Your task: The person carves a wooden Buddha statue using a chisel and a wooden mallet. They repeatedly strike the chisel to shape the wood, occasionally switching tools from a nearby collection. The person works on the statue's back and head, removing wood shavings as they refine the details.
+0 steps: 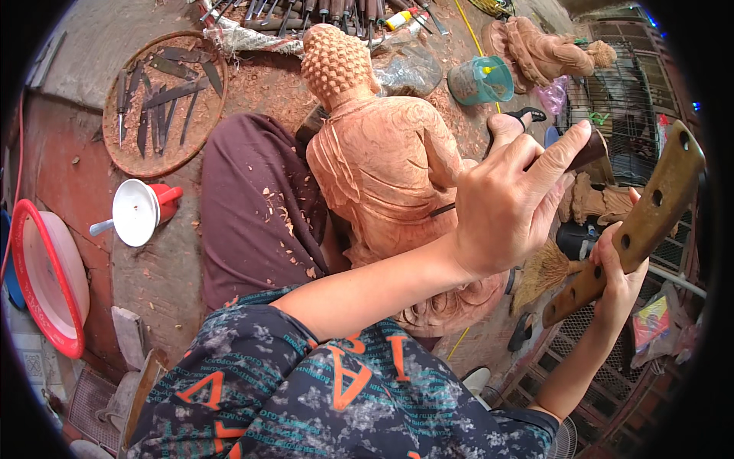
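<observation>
A carved reddish-wood Buddha statue (375,145) with a knobbed head leans in front of me, its back facing me. My left hand (497,210) is closed around a wood chisel (590,150), with the index finger laid along the dark handle. The chisel's thin blade points left against the statue's lower side; its tip is hard to make out. To the right, my right hand (618,279) grips a long, flat, brownish-yellow bar with holes (656,200) by its middle. The bar is raised and tilted, apart from the chisel handle.
A round woven tray (115,157) of blades sits at the far left, near a red cup with a white lid (141,210). Several chisels (336,11) lie at the back. A teal bucket (480,80), another carved statue (547,52) and a straw brush (539,275) stand right.
</observation>
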A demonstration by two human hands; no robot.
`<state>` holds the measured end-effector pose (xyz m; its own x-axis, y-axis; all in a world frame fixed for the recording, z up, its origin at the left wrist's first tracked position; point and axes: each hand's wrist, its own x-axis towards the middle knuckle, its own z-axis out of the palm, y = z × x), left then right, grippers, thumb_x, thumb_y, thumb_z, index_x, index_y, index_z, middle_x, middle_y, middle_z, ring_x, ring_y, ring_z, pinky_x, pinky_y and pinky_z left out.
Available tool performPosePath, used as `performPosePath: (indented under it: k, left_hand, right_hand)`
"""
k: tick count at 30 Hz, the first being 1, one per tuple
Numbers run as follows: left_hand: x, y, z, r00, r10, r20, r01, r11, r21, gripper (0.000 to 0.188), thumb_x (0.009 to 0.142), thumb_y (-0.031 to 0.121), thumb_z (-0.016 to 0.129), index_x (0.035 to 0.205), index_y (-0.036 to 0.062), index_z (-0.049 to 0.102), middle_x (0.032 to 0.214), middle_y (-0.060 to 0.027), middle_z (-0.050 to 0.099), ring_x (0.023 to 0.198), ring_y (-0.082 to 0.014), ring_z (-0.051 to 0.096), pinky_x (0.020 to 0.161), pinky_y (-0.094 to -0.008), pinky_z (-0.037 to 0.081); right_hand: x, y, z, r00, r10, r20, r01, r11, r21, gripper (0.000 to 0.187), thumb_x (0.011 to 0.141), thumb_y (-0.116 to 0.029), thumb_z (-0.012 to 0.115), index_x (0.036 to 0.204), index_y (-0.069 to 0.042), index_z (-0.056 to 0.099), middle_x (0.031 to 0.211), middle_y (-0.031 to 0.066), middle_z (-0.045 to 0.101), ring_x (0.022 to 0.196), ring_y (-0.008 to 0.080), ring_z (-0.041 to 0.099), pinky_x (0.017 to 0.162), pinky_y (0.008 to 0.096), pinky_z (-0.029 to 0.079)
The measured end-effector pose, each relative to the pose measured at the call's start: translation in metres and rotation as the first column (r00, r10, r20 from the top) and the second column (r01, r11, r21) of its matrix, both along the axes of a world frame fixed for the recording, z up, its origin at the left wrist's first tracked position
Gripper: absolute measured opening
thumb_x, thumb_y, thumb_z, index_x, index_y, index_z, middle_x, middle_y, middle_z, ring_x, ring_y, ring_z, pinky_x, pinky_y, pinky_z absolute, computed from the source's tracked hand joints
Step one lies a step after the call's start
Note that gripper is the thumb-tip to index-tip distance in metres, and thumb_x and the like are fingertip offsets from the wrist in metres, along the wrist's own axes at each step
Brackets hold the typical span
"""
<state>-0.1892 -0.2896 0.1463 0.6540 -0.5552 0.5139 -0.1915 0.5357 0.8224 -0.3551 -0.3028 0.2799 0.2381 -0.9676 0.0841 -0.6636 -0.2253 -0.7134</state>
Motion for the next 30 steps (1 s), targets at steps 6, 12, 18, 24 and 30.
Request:
performPosePath:
  k: [6,12,18,24,30]
  left_hand:
    - [0.002,0.001,-0.005,1.000,-0.008,-0.012,0.007,0.998,-0.070,0.048,0.083,0.005,0.066,0.131,0.0073,0.059,0.078,-0.0110,0.058,0.061,-0.0250,0.057,0.055,-0.0343,0.048]
    - [0.000,-0.002,-0.008,0.999,0.040,0.002,-0.039,0.988,-0.147,0.046,0.084,0.005,0.066,0.130,0.0073,0.060,0.078,-0.0113,0.059,0.059,-0.0243,0.057,0.054,-0.0337,0.048]
    - [0.003,0.007,-0.008,0.999,-0.047,0.016,0.048,0.997,-0.056,0.047,0.082,0.003,0.067,0.129,0.0065,0.060,0.080,-0.0117,0.061,0.058,-0.0229,0.057,0.053,-0.0322,0.048]
    - [0.004,0.006,-0.008,1.000,-0.029,0.009,0.030,0.989,-0.146,0.047,0.082,0.002,0.066,0.129,0.0048,0.060,0.081,-0.0118,0.062,0.058,-0.0220,0.057,0.053,-0.0317,0.048]
    - [0.005,0.011,-0.009,0.998,-0.062,0.022,0.065,0.981,-0.183,0.046,0.081,0.000,0.066,0.127,0.0041,0.061,0.078,-0.0124,0.062,0.058,-0.0221,0.057,0.053,-0.0313,0.047]
  right_hand:
    - [0.001,0.008,-0.002,0.954,-0.057,-0.294,0.035,0.996,-0.080,0.054,0.083,0.007,0.065,0.134,-0.002,0.047,0.086,-0.0026,0.052,0.076,0.0055,0.049,0.071,0.0214,0.042]
    - [0.003,0.013,0.000,0.930,-0.048,-0.365,0.018,0.996,-0.086,0.057,0.083,0.008,0.064,0.136,-0.003,0.045,0.085,-0.0028,0.051,0.075,0.0046,0.046,0.068,0.0189,0.039]
    - [-0.001,0.014,0.001,0.962,-0.023,-0.272,-0.010,0.993,-0.118,0.052,0.085,0.007,0.062,0.133,-0.003,0.047,0.089,-0.0014,0.052,0.079,0.0049,0.048,0.074,0.0194,0.041]
    - [0.001,0.018,0.003,0.998,-0.038,-0.048,0.033,0.994,-0.105,0.054,0.084,0.010,0.059,0.134,-0.003,0.047,0.090,-0.0015,0.053,0.081,0.0041,0.049,0.074,0.0184,0.041]
    - [-0.004,0.023,0.002,0.949,-0.102,-0.297,0.061,0.988,-0.144,0.051,0.084,0.008,0.061,0.133,0.000,0.048,0.094,0.0017,0.056,0.084,0.0071,0.052,0.079,0.0217,0.043]
